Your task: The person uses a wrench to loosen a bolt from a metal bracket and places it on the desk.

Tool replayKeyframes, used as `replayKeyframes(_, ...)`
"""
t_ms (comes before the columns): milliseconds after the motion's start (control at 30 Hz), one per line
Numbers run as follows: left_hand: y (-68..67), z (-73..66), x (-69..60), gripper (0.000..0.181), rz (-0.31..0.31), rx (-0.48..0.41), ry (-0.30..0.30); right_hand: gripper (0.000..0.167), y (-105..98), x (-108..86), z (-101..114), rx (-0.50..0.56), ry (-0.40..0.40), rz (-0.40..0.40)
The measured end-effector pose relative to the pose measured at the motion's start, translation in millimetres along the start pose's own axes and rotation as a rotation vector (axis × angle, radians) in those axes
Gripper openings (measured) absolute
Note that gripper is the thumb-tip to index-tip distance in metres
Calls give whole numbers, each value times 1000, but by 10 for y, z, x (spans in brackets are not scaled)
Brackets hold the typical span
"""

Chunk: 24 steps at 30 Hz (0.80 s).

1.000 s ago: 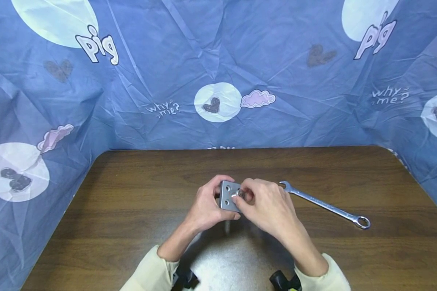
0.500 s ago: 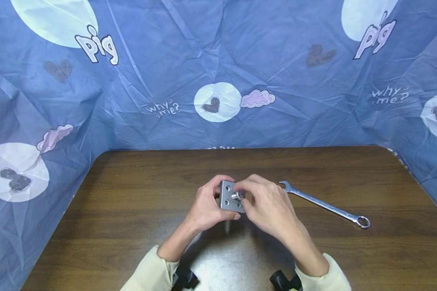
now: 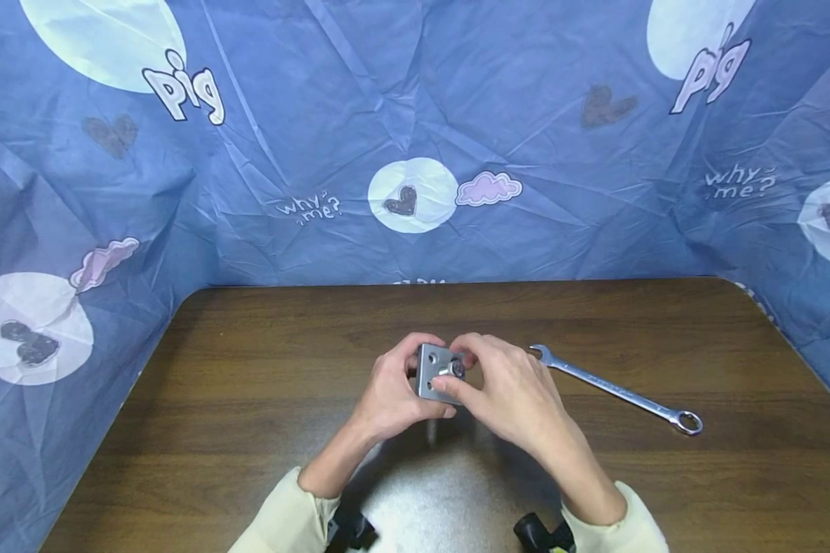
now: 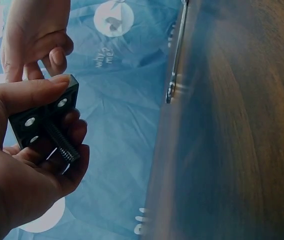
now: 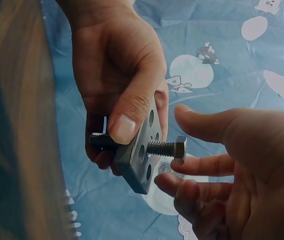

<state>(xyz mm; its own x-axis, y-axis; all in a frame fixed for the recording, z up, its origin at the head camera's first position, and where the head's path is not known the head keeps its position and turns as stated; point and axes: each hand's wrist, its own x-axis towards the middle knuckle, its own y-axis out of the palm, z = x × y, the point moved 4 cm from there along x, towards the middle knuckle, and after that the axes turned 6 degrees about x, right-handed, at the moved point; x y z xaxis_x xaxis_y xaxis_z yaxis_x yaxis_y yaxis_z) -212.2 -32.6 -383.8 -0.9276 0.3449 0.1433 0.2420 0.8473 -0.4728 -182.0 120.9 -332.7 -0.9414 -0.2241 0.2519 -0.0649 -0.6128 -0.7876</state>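
Note:
My left hand grips a small grey metal plate with several holes by its edges, thumb on one side and fingers on the other. A hex bolt passes through the plate. Its head stands off the face, and the threaded shank sticks out at the back, near my left fingers. Around the bolt head my right hand spreads its thumb and fingers. In the right wrist view the thumb is apart from the head, while one finger lies close to it; contact there is unclear.
A combination wrench lies on the wooden table to the right of my hands. Blue printed cloth hangs behind the table and along both sides.
My right fingers have let go of the bolt head and spread apart. The right thumb has shifted left, to below the head. The left hand and plate hold still.

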Motion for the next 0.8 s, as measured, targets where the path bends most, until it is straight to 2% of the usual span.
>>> replayKeyframes(167, -5, -4, -3, 73, -5, -3, 9, 30, 6, 11, -20, -30, 58, -2)
replayKeyframes(333, 0, -4, -7, 73, 0, -7, 14, 36, 23, 18, -31, -84, 92, -9)
replayKeyframes(567, -3, -10, -11, 74, 7, 13, 4, 39, 38, 10, -22, -109, 71, -21)
replayKeyframes(800, 1, -7, -6, 73, 11, -7, -3, 30, 25, 12, -6, -96, 24, -22)
